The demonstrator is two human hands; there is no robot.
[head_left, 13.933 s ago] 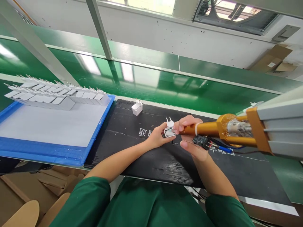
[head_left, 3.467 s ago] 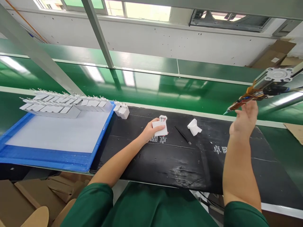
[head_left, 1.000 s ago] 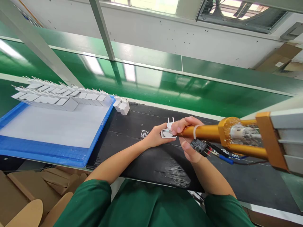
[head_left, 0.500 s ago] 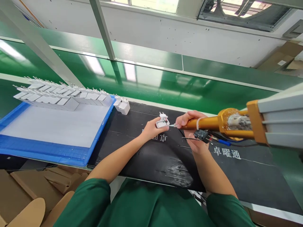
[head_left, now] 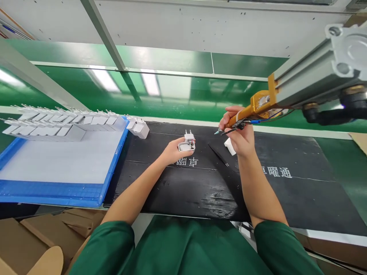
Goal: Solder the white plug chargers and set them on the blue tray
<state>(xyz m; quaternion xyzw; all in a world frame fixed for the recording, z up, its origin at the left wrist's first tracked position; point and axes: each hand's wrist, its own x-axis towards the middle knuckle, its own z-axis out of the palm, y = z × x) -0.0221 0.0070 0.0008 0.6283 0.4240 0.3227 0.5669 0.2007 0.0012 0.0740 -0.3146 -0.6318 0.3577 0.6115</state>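
Note:
My left hand (head_left: 173,151) is closed around an opened white plug adapter (head_left: 187,146), its two pins pointing away from me and its inside showing. To the right, my right hand (head_left: 241,133) grips a gold glue dispenser (head_left: 243,113) with a pale nozzle tip. That tip is raised and stands apart from the adapter. Between the hands a pair of dark tweezers (head_left: 218,154) lies on the black mat (head_left: 186,191). A white piece (head_left: 229,146) rests on the mat under my right hand, partly hidden by it.
At the left, a blue tray (head_left: 107,187) with a white sheet bears rows of white plug adapters (head_left: 54,128). A few more adapters (head_left: 138,127) stand beside it on the mat. A large grey cylinder (head_left: 309,76) extends from the dispenser at upper right. Cardboard (head_left: 31,236) lies below left.
My right hand has drawn the dispenser up and away from the adapter, uncovering the tweezers and white piece. The left hand still holds the adapter. The view has shifted.

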